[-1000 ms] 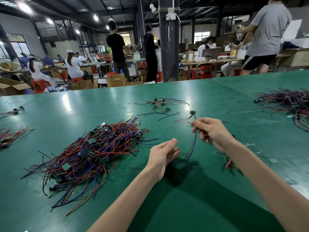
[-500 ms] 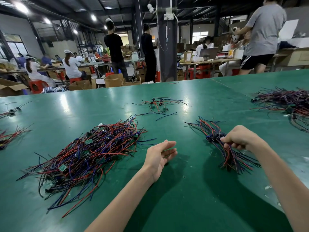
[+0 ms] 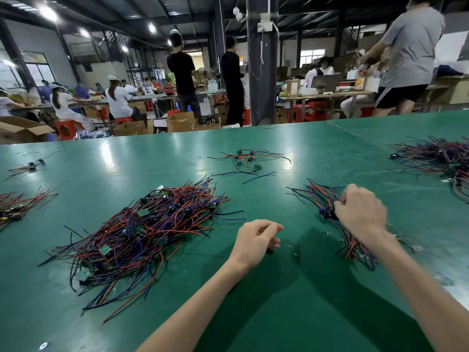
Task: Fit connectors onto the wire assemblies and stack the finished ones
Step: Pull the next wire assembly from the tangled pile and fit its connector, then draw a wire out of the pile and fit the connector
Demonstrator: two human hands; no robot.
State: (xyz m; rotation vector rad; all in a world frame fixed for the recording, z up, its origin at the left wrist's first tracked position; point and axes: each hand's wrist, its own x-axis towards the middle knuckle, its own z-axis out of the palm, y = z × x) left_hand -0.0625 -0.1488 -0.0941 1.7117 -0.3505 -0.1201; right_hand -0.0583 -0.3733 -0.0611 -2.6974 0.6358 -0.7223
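On the desk, the pile lies left of the left hand, the nearer one, loosely curled and empty. The right hand curls over the stack, running far-left to near-right; its grip cannot be told.

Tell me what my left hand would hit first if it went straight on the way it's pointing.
Your left hand would likely cross bare table, then meet the far wire tips of the finished stack under your right hand; depth is unclear.
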